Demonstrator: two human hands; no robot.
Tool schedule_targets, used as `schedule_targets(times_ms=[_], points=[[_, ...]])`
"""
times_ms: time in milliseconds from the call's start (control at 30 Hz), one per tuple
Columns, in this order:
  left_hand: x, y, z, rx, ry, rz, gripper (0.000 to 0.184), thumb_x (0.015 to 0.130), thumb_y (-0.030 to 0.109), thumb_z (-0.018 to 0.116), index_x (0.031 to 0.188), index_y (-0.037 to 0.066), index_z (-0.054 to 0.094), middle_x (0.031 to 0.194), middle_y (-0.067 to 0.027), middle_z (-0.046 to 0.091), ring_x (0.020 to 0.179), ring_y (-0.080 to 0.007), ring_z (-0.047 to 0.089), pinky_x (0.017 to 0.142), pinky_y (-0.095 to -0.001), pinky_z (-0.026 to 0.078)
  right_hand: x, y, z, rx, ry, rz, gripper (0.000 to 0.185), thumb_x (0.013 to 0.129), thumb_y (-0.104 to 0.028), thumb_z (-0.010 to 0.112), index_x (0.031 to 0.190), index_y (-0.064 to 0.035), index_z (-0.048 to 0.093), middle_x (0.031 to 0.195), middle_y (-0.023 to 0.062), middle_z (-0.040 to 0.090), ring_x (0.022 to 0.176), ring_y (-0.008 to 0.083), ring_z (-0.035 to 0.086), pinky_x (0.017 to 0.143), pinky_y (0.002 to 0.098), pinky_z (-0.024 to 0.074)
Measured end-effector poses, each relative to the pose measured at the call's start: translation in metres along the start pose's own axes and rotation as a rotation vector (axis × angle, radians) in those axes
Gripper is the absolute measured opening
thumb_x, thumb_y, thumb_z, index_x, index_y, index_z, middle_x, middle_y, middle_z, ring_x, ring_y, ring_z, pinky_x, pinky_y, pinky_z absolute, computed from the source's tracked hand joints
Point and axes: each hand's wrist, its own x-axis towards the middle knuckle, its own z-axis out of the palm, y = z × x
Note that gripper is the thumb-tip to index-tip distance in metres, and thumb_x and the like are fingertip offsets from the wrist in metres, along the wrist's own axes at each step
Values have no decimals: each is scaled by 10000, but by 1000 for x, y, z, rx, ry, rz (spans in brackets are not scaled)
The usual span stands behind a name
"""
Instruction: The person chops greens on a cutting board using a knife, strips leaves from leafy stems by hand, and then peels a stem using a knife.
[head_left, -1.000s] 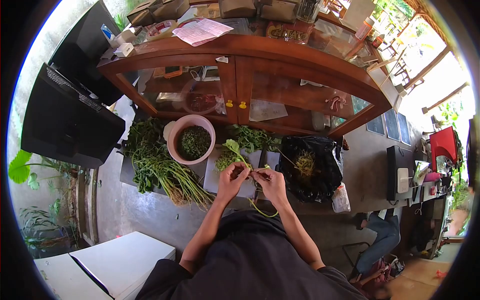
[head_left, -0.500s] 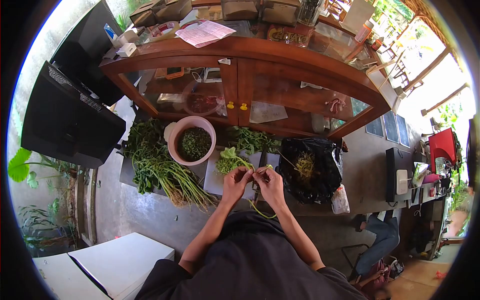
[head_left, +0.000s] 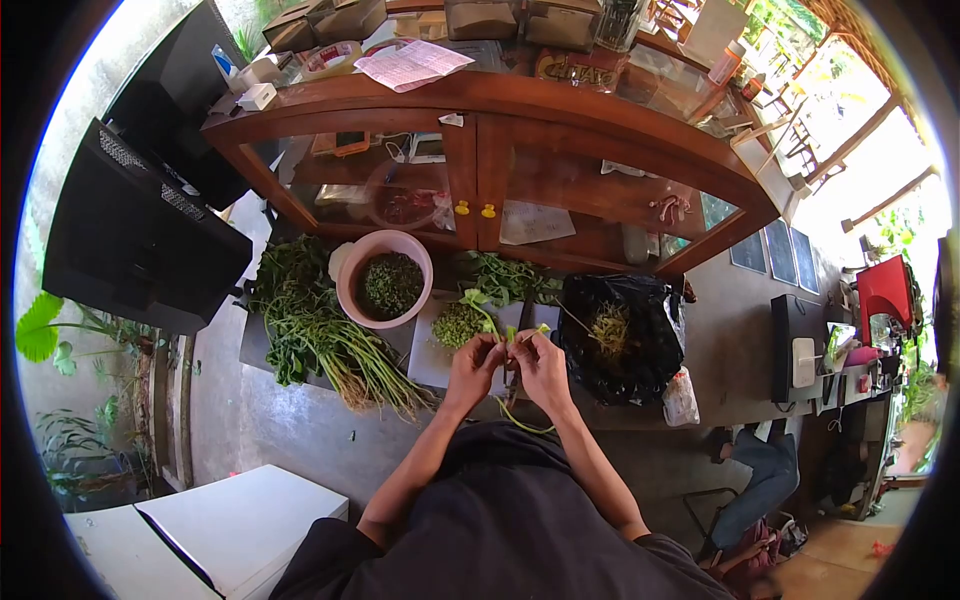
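Observation:
My left hand (head_left: 474,371) and my right hand (head_left: 539,368) meet in front of my body, fingers pinched on a green stem (head_left: 489,322). Its leafy tip points up and left, and a long piece curls down below my right hand. Just beyond lies a white board (head_left: 428,357) with a pile of small green cut pieces (head_left: 457,325). A pink bowl (head_left: 428,263) of chopped dark greens stands to the left, beside a large bunch of leafy stems (head_left: 335,345). On the right, an open black plastic bag (head_left: 640,368) holds yellowish scraps (head_left: 609,329).
Behind the greens stands a wooden glass-door cabinet (head_left: 480,95) with papers and boxes on top. More leaves (head_left: 497,275) lie before it. A white packet (head_left: 681,399) is right of the bag. A seated person's leg (head_left: 757,485) shows at the lower right.
Both hands have stayed almost in place, their fingers shifting slightly on the stem. The leafy tip dipped left, then rose a little. The view has moved slightly.

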Motion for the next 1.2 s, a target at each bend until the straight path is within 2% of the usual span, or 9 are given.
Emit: schedule_targets(times_ms=[100,167,267,400,567,967,1100,1167,1200], points=[[0,3,-3,-15,-11,63,205,994,144,570,1129,-10,580,902,-19,646,857,-70,597,781,-239,486,1,2,-1,-107,-19,-23,132,930,-100,650,926,28,617,740,58,652,682,105,646,604,259,499],[0,9,-9,28,-21,51,212,997,135,561,1151,-9,577,926,-24,646,872,-76,601,799,-246,493,0,1,1,215,24,175,169,930,-137,666,939,29,634,769,15,649,692,65,617,613,242,488],[-2,15,-14,19,-55,17,210,998,112,548,1168,-8,576,971,-30,643,894,-86,603,831,-260,505,2,5,-3,171,22,228,201,929,-170,678,968,25,656,781,-10,637,715,39,585,642,229,478],[-4,12,-17,-103,-116,-37,185,995,71,532,1154,-10,581,987,-30,635,897,-101,608,864,-281,520,5,12,-7,60,-25,250,179,949,-163,651,997,9,660,842,-2,645,768,50,593,702,209,486],[-6,4,-20,-106,-171,-38,177,992,47,524,1149,-9,582,965,-42,644,900,-120,623,861,-299,533,6,-1,-1,327,-68,333,187,939,-158,660,1009,15,674,879,7,668,779,64,607,717,209,491],[-11,-2,-29,-50,-217,-94,213,984,58,545,1176,-34,557,975,-91,660,915,-162,656,863,-326,558,5,-3,2,569,-124,471,166,919,-157,685,956,5,677,897,38,657,819,115,636,812,277,530],[-11,-3,-29,-33,-228,-85,249,984,103,565,1189,-40,552,979,-91,659,884,-151,651,838,-316,553,3,2,7,542,-90,419,174,921,-171,687,940,1,668,866,12,651,787,84,607,757,250,507],[-10,-2,-26,-101,-182,-97,273,981,134,582,1195,-33,554,988,-84,659,862,-142,646,821,-309,548,3,9,8,203,-53,270,175,913,-164,690,933,8,664,798,0,649,734,69,566,679,243,465],[-10,-1,-24,-168,-136,-108,297,977,164,599,1200,-27,557,997,-77,659,841,-134,642,804,-303,543,3,11,9,203,-52,270,175,913,-164,690,933,8,664,798,0,649,734,69,566,679,243,465]])
